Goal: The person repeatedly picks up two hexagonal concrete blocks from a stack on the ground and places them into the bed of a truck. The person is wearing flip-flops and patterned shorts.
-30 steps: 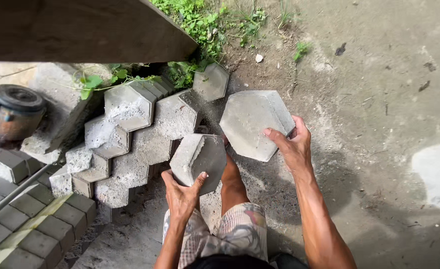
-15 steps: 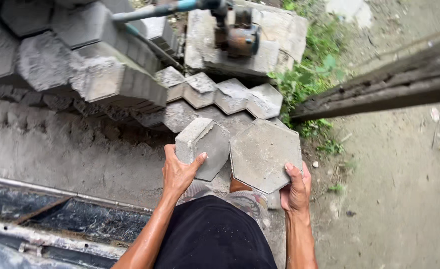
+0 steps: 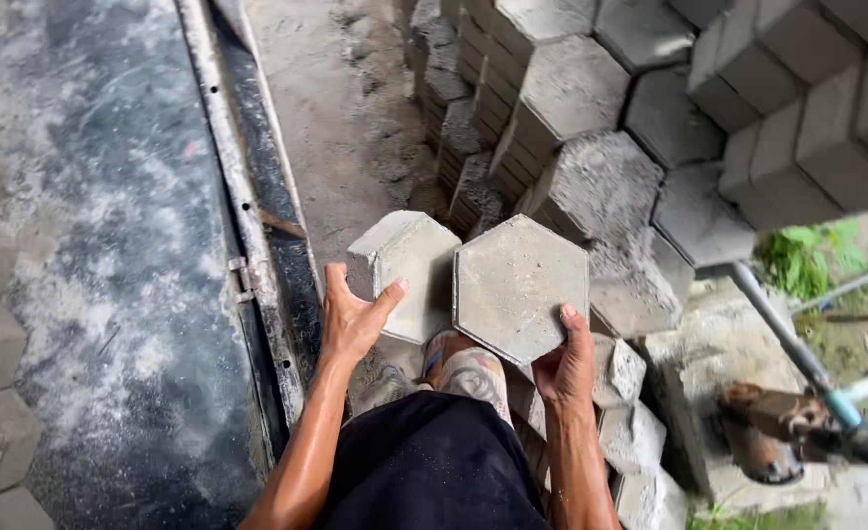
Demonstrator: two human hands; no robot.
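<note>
While both hands are loaded, the head view shows the following. Left hand (image 3: 353,319): fingers spread against the side of a hexagonal concrete paver (image 3: 409,275), its grip wrapped on that block's lower left edge. Right hand (image 3: 564,368): grip closed under the lower right edge of a second hexagonal paver (image 3: 519,287), held face-up and touching the first. Both blocks are carried in front of the person's waist, above a patterned knee, clear of the ground.

Surroundings: a tall stack of pavers (image 3: 601,118) rises just ahead and to the right; more pavers (image 3: 630,432) lie low beside the right forearm. A metal rail (image 3: 247,226) runs along the dark wet slab (image 3: 110,245) on the left, with sandy ground (image 3: 346,118) between rail and stack. A pipe with a rusty fitting (image 3: 787,422) shows at lower right, by green weeds (image 3: 807,260).

Progress, as a judgement: two blocks are in hand and unplaced; setting them down remains.
</note>
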